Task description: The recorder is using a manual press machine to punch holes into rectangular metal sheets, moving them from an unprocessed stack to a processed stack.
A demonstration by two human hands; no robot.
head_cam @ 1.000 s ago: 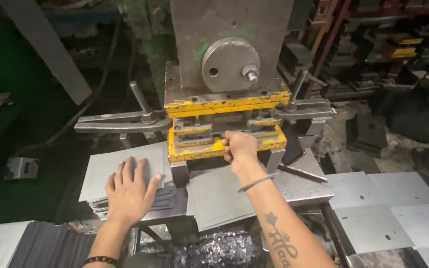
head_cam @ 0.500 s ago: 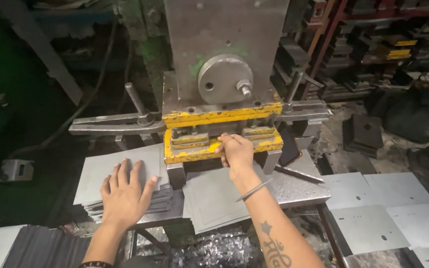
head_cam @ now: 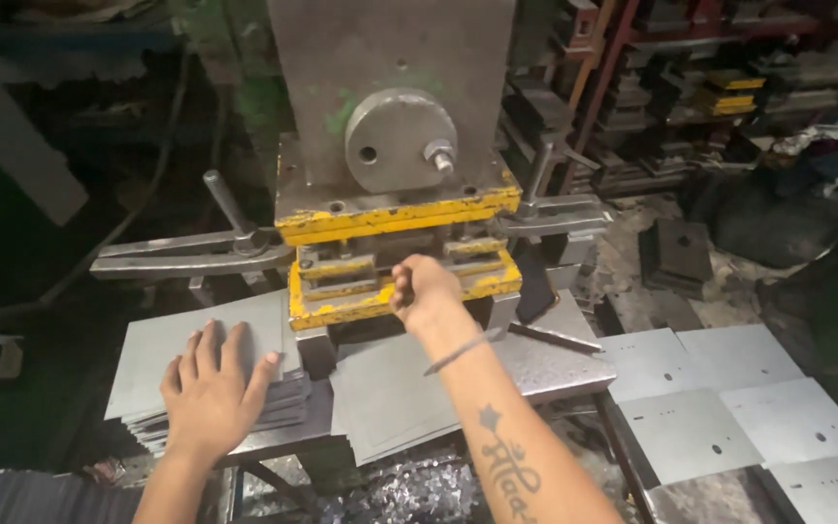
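Grey sheet stack [head_cam: 162, 354] under flat open left hand [head_cam: 210, 393], right hand [head_cam: 426, 291] curled at yellow die [head_cam: 395, 291]

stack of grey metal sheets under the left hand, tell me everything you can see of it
The stack of thin, flat grey metal sheets lies on the press table left of the yellow die block. Its edges are slightly fanned, showing many layers at the front. The left hand rests flat on top, fingers spread.
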